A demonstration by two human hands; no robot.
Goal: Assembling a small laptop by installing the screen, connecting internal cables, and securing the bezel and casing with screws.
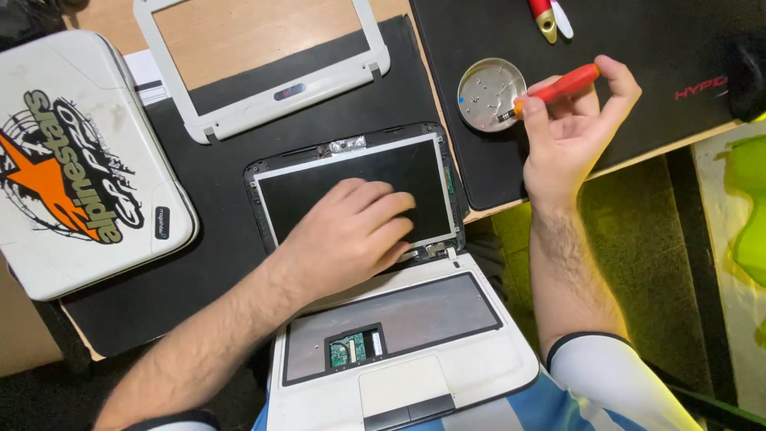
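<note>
Presently: left hand (351, 231) spread flat on bare laptop screen (319, 187), right hand (570, 128) pinching red screwdriver (554, 90) over screw dish (491, 93); hazard, judged: palm pressure cracking the unframed panel.

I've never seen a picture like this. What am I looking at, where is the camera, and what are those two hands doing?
There is no machine here: a person wears a camera on the head, looking down at their own bare hands. The left hand rests flat on the bare screen panel of a small white laptop whose keyboard is removed. The right hand holds a red-handled screwdriver, its tip at a round metal dish. The detached white screen frame and a closed white laptop lie on a black mat.
</note>
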